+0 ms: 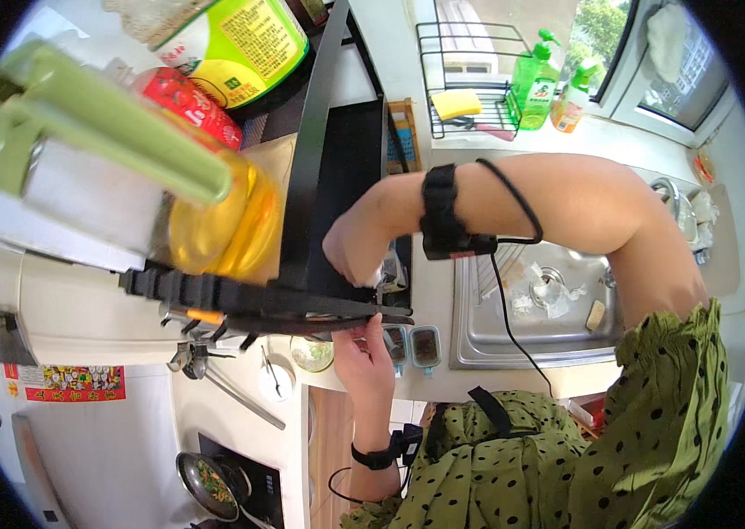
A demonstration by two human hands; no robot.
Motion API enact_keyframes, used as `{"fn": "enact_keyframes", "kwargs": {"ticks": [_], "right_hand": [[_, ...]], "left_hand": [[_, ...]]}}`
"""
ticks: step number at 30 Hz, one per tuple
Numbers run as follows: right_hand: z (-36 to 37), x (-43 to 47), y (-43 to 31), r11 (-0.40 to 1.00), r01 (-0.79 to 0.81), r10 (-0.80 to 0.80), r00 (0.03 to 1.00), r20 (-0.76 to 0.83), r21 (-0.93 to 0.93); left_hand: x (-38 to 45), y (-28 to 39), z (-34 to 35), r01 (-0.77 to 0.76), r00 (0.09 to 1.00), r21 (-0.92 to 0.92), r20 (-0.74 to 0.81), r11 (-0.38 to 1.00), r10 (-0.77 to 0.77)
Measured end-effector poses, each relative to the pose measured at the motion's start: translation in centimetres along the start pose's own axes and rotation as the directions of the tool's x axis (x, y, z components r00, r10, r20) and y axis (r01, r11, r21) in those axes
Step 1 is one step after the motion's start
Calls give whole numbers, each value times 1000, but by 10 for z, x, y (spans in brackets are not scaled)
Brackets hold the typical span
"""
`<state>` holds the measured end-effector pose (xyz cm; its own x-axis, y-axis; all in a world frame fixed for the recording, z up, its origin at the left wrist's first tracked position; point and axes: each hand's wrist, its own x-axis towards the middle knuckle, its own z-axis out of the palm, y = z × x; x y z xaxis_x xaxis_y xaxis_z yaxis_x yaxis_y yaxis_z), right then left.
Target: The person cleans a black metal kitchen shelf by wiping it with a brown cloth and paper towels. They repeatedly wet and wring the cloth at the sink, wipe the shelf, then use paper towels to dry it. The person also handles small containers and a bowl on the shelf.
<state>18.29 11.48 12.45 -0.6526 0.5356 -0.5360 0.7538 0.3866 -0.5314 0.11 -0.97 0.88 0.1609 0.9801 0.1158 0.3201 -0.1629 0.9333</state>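
My right hand [359,248] reaches across into the black metal shelf rack [346,159]. It is curled and slightly blurred, with its fingertips turned down and mostly hidden. A bit of white shows under the fingers, beside a clear plastic packet [396,270] on the rack; whether the hand holds anything is unclear. Below, my left hand [367,360] is raised to the rack's black side rail [339,317]. One fingertip meets the rail near its end, while the other fingertips are partly hidden by it. Both wrists wear black straps with small devices and cables.
Above the rack's tray stand an oil bottle [227,225], a red package [190,99] and a green-yellow container [240,53]. Glass food boxes [425,345] sit on the counter beside the steel sink [478,337]. A frying pan [207,486] with food is on the stove.
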Motion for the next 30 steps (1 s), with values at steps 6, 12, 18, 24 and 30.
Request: {"fn": "enact_keyframes", "kwargs": {"ticks": [6, 12, 18, 24, 30], "right_hand": [[20, -83, 34, 992, -122, 122, 947, -298, 19], [181, -136, 84, 819, -551, 563, 722, -401, 157], [237, -144, 101, 836, -482, 514, 521, -682, 262], [145, -124, 45, 956, -92, 294, 364, -884, 280], [57, -39, 17, 993, -81, -59, 254, -965, -82]], "left_hand": [[7, -1, -7, -139, 989, 145, 79, 980, 128], [-8, -10, -16, -77, 979, 158, 197, 984, 45], [-16, -8, -18, -122, 982, 90, 154, 988, 107], [-17, -5, -22, -125, 987, 93, 118, 988, 113], [-10, -5, -16, -148, 987, 85, -56, 985, 153]]}}
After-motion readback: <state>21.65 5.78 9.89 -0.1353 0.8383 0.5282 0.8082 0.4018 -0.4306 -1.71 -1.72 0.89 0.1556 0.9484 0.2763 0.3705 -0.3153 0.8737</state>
